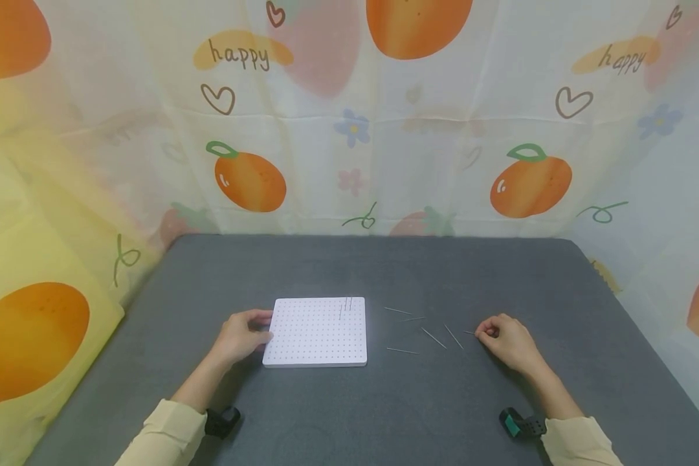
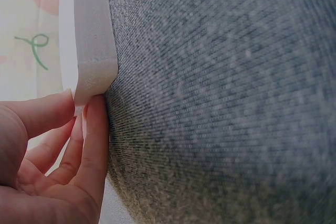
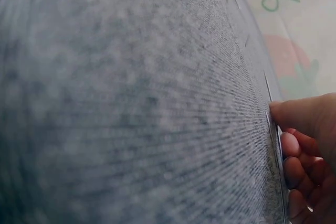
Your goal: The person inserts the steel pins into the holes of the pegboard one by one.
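A white board with rows of small holes [image 1: 303,336] lies flat on the dark table. Three thin metal pins [image 1: 346,305] stand upright near its far right corner. My left hand [image 1: 240,338] holds the board's left edge, thumb at the top rim and fingers against the side, as the left wrist view shows close up. Over to the right, my right hand [image 1: 509,344] pinches a thin metal pin [image 1: 468,332] low at the table surface. One end of that pin sticks out to the left of the fingertips; the rest is hidden by them in the head view.
Several loose metal pins [image 1: 433,338] lie scattered on the grey tabletop [image 1: 349,414] between the board and my right hand, pointing different ways. A curtain printed with oranges [image 1: 384,162] hangs right behind the table's far edge. Each wrist wears a black strap [image 1: 224,422].
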Demonstrator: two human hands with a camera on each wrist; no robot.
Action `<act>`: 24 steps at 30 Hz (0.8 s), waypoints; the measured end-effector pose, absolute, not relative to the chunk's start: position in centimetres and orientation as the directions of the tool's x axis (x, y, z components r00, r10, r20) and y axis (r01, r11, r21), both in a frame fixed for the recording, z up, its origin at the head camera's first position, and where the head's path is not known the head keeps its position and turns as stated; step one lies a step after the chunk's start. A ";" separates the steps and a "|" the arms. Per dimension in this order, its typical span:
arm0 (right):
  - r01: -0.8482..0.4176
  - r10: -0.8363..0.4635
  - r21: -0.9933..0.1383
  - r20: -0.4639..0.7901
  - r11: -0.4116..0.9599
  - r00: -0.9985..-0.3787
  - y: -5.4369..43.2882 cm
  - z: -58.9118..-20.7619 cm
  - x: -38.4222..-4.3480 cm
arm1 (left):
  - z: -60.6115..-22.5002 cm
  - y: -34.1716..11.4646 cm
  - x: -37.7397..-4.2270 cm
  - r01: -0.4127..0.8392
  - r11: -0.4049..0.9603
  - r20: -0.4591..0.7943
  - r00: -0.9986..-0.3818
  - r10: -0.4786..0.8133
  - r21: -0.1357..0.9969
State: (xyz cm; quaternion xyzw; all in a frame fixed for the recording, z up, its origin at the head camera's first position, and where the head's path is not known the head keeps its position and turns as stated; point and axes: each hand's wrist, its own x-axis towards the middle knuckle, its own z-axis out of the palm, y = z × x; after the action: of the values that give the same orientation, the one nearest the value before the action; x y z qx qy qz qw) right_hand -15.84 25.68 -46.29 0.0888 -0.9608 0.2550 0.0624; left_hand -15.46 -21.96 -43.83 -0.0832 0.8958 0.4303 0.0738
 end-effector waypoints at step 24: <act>-0.093 -0.060 -0.585 0.076 0.806 -0.995 24.7 -44.7 -16.4 | -44.0 -22.0 -15.5 -0.213 0.617 -0.202 -0.975 -0.088 0.757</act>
State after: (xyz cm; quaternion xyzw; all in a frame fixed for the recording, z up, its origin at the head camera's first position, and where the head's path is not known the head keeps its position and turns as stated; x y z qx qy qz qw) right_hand -16.36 24.67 -44.65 0.0402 -0.9498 0.3091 0.0271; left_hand -15.53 -22.00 -44.03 -0.0838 0.8964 0.4292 0.0726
